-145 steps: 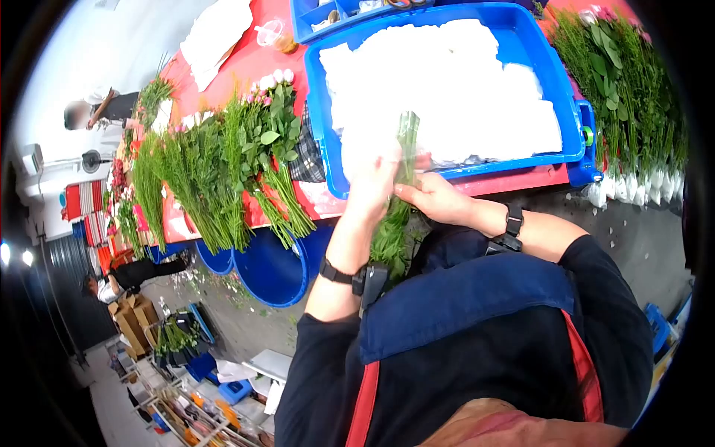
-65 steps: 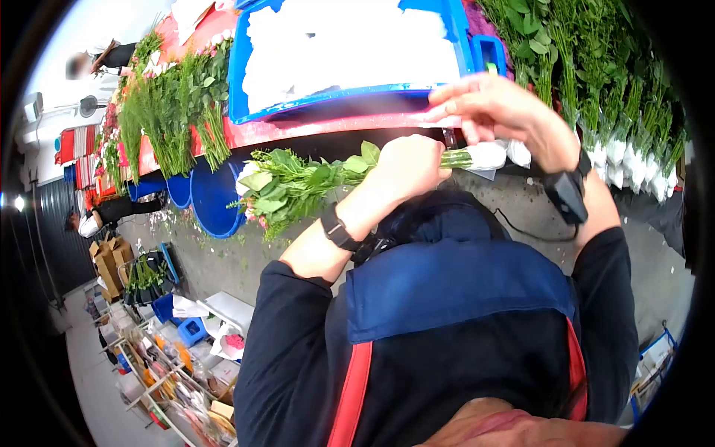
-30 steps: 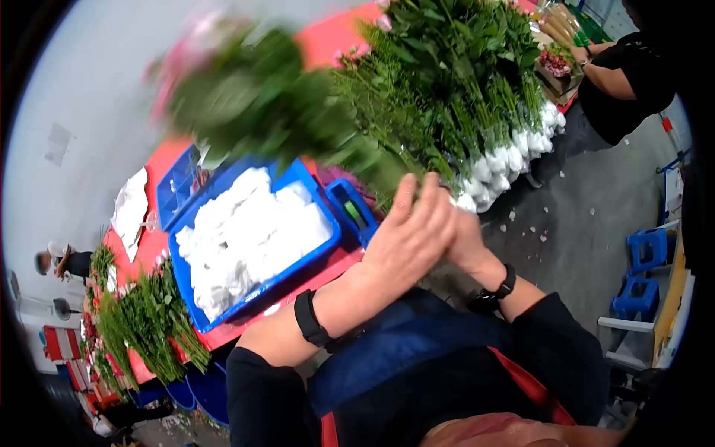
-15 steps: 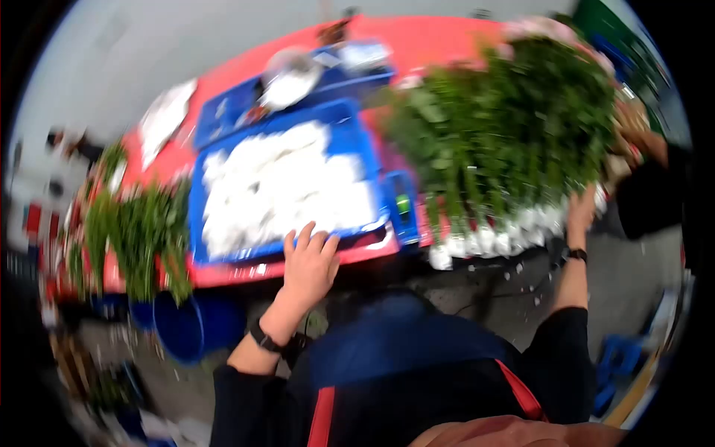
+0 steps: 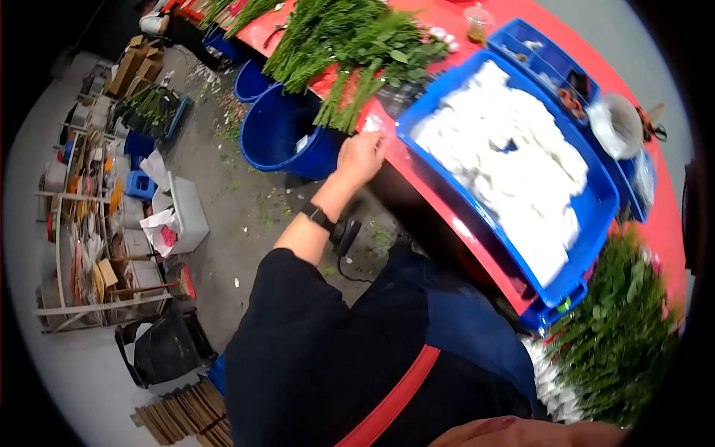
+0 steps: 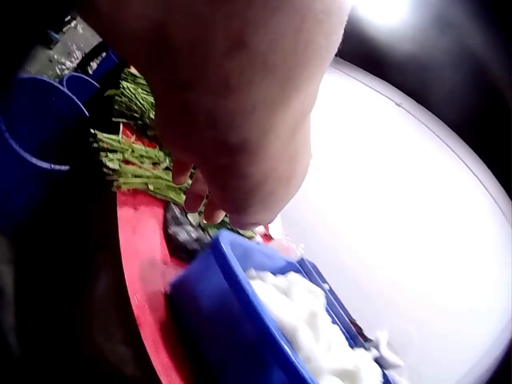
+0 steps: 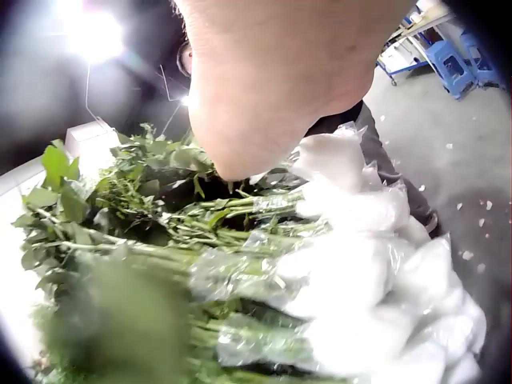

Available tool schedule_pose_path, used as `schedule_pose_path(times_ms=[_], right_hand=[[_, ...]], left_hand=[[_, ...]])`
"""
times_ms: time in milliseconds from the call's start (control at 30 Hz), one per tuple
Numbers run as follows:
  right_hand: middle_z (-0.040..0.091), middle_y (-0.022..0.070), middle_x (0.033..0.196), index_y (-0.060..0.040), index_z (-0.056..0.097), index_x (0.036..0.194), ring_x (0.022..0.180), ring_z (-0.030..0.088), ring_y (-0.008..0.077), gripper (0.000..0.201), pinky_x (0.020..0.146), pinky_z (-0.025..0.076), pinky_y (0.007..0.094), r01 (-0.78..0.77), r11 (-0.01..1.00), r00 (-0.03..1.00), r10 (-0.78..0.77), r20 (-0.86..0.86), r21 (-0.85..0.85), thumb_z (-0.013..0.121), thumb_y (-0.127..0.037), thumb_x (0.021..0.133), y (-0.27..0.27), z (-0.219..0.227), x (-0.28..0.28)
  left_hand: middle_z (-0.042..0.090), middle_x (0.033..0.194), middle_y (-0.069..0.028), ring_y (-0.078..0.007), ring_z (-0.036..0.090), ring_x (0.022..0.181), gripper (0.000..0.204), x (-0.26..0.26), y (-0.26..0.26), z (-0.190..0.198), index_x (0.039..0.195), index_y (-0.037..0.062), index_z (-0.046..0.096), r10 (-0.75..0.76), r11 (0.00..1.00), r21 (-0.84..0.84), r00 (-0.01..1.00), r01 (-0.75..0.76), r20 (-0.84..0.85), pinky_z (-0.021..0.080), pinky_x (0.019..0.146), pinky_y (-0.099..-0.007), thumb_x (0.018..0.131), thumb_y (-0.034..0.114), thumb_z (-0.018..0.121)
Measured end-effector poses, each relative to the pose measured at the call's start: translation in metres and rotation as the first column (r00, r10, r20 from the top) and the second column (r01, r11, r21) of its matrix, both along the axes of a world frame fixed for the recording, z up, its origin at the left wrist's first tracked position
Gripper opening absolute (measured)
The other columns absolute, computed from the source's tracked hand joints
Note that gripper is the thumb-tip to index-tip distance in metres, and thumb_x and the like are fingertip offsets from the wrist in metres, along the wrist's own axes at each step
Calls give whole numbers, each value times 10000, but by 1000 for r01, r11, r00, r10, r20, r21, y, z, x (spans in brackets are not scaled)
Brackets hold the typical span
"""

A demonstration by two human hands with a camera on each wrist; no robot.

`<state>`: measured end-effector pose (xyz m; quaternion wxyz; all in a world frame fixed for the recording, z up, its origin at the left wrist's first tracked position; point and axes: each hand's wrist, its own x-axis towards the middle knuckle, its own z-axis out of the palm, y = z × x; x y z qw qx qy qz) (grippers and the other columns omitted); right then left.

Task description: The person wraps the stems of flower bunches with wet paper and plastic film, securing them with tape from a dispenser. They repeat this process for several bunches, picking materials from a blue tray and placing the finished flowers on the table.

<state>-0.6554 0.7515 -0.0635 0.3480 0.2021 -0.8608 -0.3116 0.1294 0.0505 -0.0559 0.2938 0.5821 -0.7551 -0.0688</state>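
Well, the one hand in the head view is the left hand (image 5: 360,158), its fingers loosely bent and nothing seen in them; whether it touches the table (image 5: 521,11) edge beside it, I cannot tell. Just past its fingertips lie cut stems (image 5: 348,100), too overlapped to count. To its right stands one blue tray (image 5: 596,205) piled with white wads (image 5: 506,156), which merge too much to number. Three blue tubs (image 5: 316,156) show to its left, one large and near, two further off. Beyond the hand, past the tray's corner, is one cup (image 5: 479,26).

One right hand (image 7: 264,88) fills the top of its own wrist view. Its fingers are hidden, so its grip cannot be told. Right beneath it lie several wrapped bunches (image 7: 352,272) with white ends, crowded past counting; two blue stools (image 7: 452,68) stand well apart from it.
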Motion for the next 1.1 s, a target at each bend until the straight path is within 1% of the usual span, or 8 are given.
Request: schedule_pose_path(times_ms=[67,167,400,533,767,867,1033,1100], right_hand=[[596,288,1094,65,493,1237,971,594,416,493,857,475,471,156,753,983,-54,177,-639,537,-320,932,-61,37,59],[623,278,1001,80,519,1197,914,603,417,483,819,483,471,-258,847,965,254,-73,-466,569,-308,913,-102,51,83],[491,227,1334,4,450,1349,1186,521,328,451,967,438,389,-212,781,798,485,357,-587,498,-259,986,-326,92,175],[439,137,1390,-51,414,1386,1234,471,248,409,944,436,379,-277,689,579,676,456,-670,476,-166,998,-457,109,299],[580,145,1219,-1,545,1232,1105,561,261,355,877,451,330,-314,503,-38,841,540,-805,559,21,878,-619,90,461],[633,179,1004,25,605,1062,942,613,326,270,827,479,352,-276,504,-451,684,574,-818,659,-5,799,-686,96,540],[560,264,1180,70,508,1226,1088,550,390,693,933,445,402,-322,392,-784,400,475,-862,729,-408,774,-747,63,626],[557,257,1203,75,484,1253,1115,555,347,732,943,443,386,-118,553,-866,350,359,-825,740,-412,770,-752,58,655]], left_hand=[[661,833,-169,-362,641,774,119,49,-58,-17,849,79,668,86,996,30,994,-88,64,514,691,-461,808,171,605],[650,903,-171,-374,627,843,121,109,-149,-34,843,68,655,225,974,-8,954,-228,199,511,743,-467,801,162,591],[610,1110,-130,-276,520,1138,378,175,-309,-101,1134,77,555,401,916,-230,767,-329,500,385,966,-429,796,210,660],[620,1092,-120,-288,602,1026,369,163,-325,-64,1063,85,642,100,898,268,755,-349,648,426,916,-451,755,278,705],[622,806,-131,-233,595,716,276,160,-270,-21,974,24,644,97,906,422,982,-21,-160,472,624,-340,776,214,677],[570,660,-88,-146,545,549,161,119,-213,46,950,-2,578,279,763,564,627,315,-728,426,465,-284,845,115,611],[484,644,-50,-161,491,552,228,72,-154,91,751,66,491,229,751,350,276,560,-934,418,487,-308,892,226,571],[480,665,-35,-150,489,541,256,53,-134,99,757,75,487,230,796,273,147,541,-962,420,477,-312,912,258,578]])
